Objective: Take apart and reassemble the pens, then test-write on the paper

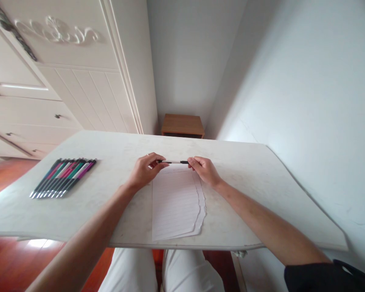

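Above the far edge of the lined paper sheets (174, 207), a pen (175, 162) is held level between my two hands. Its ends are black and its middle stretch is pale; I cannot tell if it is one piece. My left hand (144, 170) pinches the left end between thumb and fingers. The right end is gripped by my right hand (205, 168), thumb on top. The sheets have torn, ragged right edges and lie under and in front of the hands.
Several coloured pens (65, 176) lie in a slanted row on the left of the white table (246, 170). Beyond the table stands a small wooden cabinet (182, 123). A cream wardrobe (88, 93) is at the left, a pale wall (307, 101) at the right.
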`<state>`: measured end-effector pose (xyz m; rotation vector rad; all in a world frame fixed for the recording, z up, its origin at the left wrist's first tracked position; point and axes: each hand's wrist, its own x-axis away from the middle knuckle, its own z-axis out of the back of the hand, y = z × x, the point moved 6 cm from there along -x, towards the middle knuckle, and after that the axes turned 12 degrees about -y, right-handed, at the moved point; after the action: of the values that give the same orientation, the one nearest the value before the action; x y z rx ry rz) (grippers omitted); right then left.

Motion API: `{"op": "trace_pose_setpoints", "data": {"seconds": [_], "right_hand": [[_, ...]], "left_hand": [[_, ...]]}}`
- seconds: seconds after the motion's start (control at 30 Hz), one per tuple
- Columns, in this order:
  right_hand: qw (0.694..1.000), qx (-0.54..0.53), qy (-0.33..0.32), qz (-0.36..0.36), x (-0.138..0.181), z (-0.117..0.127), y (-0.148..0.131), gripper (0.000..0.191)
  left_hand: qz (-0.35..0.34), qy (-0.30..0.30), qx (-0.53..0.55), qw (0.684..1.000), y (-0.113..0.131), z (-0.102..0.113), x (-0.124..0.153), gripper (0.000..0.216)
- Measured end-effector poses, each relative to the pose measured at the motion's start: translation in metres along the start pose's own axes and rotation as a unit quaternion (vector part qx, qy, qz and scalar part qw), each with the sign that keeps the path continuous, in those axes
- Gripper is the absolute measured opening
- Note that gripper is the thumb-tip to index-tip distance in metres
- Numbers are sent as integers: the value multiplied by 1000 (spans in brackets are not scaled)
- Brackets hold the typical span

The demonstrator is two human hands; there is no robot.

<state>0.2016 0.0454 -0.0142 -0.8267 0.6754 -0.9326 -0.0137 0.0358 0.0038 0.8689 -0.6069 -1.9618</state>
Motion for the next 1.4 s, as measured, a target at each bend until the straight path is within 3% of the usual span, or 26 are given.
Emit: {"op": "trace_pose_setpoints", "data": {"seconds": [0.3, 0.53, 0.87, 1.4], "right_hand": [[1000, -4, -6, 4, 1, -1, -2, 52], [1000, -19, -6, 4, 0, -1, -2, 52], [1000, -25, 7, 17, -2, 12, 1, 49], [998, -53, -17, 12, -7, 31, 14, 34]], "left_hand": [[66, -33, -62, 995, 4, 1, 2, 50], [127, -24, -37, 991, -5, 3, 4, 61], [114, 8, 10, 993, -9, 7, 4, 54], [104, 39, -11, 994, -10, 17, 3, 43]]}}
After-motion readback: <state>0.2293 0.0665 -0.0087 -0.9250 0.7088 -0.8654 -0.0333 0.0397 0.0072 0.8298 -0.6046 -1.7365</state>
